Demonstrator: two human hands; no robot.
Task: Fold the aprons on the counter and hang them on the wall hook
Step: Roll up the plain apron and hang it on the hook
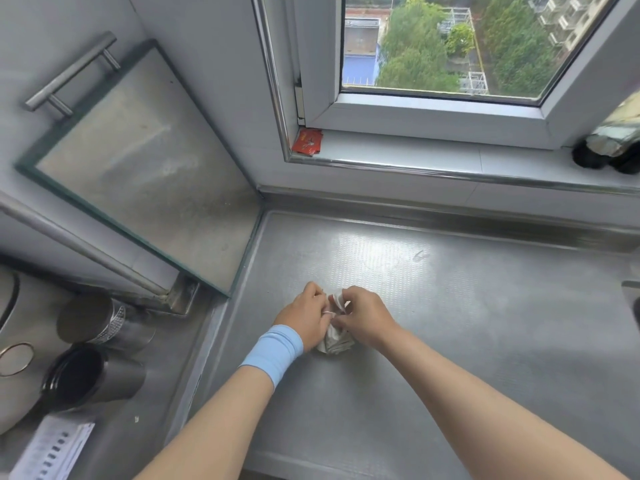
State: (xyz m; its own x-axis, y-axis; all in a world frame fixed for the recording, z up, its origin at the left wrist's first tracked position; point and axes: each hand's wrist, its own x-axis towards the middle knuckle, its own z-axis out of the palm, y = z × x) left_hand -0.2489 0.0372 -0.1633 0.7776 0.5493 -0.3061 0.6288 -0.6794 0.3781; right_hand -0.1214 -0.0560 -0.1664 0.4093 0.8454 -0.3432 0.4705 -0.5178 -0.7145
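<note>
A small, tightly folded bundle of pale cloth, the apron (335,341), lies on the steel counter (450,323) between my hands. My left hand (306,315), with a light blue wristband, pinches a thin white strap at the bundle's left side. My right hand (363,318) grips the upper part of the cloth with curled fingers. Most of the bundle is hidden under both hands. No wall hook is in view.
A glass cabinet door (145,174) with a metal bar handle (72,72) stands at the left. Two steel cups (93,348) lie at the lower left by a paper sheet (52,452). A red packet (307,142) and dark bottles (609,150) sit on the window sill.
</note>
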